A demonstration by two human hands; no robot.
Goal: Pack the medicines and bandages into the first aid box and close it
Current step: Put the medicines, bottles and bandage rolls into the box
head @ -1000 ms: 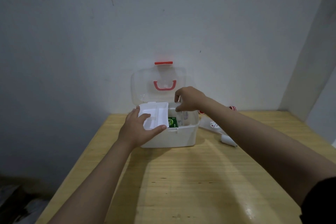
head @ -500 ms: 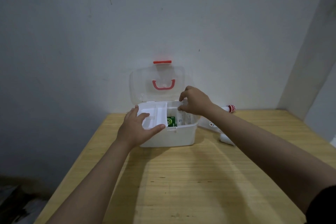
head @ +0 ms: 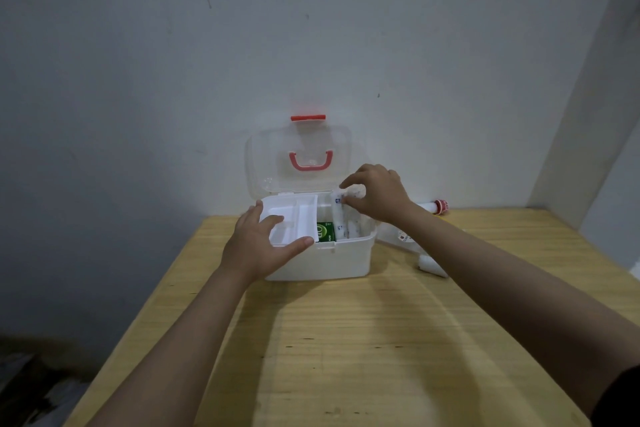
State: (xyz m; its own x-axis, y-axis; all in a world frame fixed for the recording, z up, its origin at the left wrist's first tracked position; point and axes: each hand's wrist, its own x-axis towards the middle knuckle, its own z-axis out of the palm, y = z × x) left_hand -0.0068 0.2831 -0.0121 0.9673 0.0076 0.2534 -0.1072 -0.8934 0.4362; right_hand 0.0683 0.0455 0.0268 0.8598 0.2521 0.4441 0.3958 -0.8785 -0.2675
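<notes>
The white first aid box (head: 339, 260) stands open at the table's far side, its clear lid (head: 298, 159) with a red handle upright against the wall. My left hand (head: 263, 243) grips the white inner tray (head: 294, 215) that sits over the box's left half. A green medicine carton (head: 326, 231) stands inside, next to the tray. My right hand (head: 377, 196) pinches a white packet (head: 341, 215) standing in the box's right half. A white bandage roll (head: 431, 265) and a flat white pack (head: 401, 239) lie on the table right of the box.
A white tube with a red cap (head: 438, 206) lies against the wall behind my right wrist. The wooden table (head: 346, 340) fills the foreground. A wall corner rises at the right, and the table's left edge drops to a dark floor.
My right hand has lifted slightly inside the box's right half and now pinches the white packet upright. My left hand stays on the tray.
</notes>
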